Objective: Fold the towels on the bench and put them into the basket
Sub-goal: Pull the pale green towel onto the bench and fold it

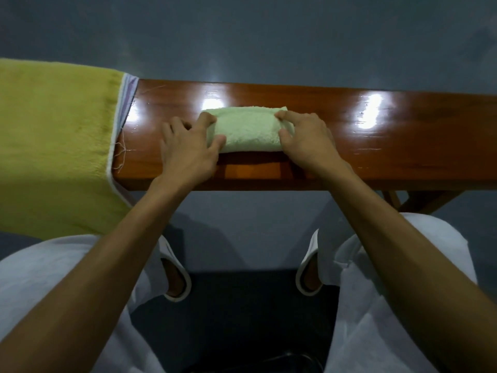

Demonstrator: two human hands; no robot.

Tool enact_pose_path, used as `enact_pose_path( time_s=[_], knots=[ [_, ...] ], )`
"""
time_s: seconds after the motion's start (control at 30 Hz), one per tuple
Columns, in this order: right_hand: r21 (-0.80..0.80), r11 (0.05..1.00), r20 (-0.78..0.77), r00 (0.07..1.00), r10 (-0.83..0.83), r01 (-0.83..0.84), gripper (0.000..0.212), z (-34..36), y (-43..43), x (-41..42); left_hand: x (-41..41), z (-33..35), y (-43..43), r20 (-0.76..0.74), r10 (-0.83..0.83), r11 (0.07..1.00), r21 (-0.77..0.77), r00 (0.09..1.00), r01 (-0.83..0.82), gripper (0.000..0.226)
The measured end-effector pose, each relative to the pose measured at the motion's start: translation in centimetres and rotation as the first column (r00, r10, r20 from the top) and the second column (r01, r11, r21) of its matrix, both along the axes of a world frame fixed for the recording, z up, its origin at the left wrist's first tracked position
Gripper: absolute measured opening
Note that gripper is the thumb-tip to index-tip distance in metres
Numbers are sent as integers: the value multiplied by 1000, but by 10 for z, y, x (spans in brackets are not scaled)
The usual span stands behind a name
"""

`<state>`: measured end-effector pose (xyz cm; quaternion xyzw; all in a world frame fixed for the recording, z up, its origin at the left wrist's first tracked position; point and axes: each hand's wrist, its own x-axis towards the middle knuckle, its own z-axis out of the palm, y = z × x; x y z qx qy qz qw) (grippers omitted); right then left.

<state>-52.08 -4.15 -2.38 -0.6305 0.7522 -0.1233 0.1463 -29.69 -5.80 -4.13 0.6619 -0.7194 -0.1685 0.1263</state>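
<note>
Grey floor (255, 44) lies behind a glossy brown bench (403, 130) that runs left to right across my view. On it, about midway between the far and near edges, I see a pale green towel (250, 130). It is already folded into a thick, compact rectangle, nappy on top, with a rounded fold along its near side.

The long axis follows the bench's length, so one short end points at each hand. My left hand (188, 146) has the left end, with a finger over the top and the thumb at the near corner, pinching the layers. My right hand (309, 138) pinches the right end in the same way. Neither is nearer; the towel sits squarely between them.

I judge this as a final squaring of the fold, or the start of a lift. With both ends held, the bundle should come up level without opening.

A yellow cloth (53, 144) drapes over the bench's left end, well apart from the towel. I cannot see the basket, so I cannot tell which way the carry must go.
</note>
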Motion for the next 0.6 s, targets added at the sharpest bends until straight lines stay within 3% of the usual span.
enact_pose_path(
  time_s=[0.23, 0.43, 0.53, 0.6],
  knots=[
    [140, 989, 109, 994, 24, -39, 50, 21, -9, 0, -14, 16, -16, -62, 48, 992, 122, 997, -40, 33],
    [108, 993, 67, 997, 30, -37, 46, 8, 1, 0, -19, 14, -12, -97, 47, 994, 103, 994, -37, 24],
    [96, 994, 103, 994, 39, -49, 43, 5, 11, -8, -24, 9, -6, -135, 41, 998, 55, 990, -34, 18],
    [83, 994, 142, 988, 57, -69, 41, 6, 17, -13, -33, 13, -2, -145, 41, 999, 33, 989, -37, 25]
  ],
)
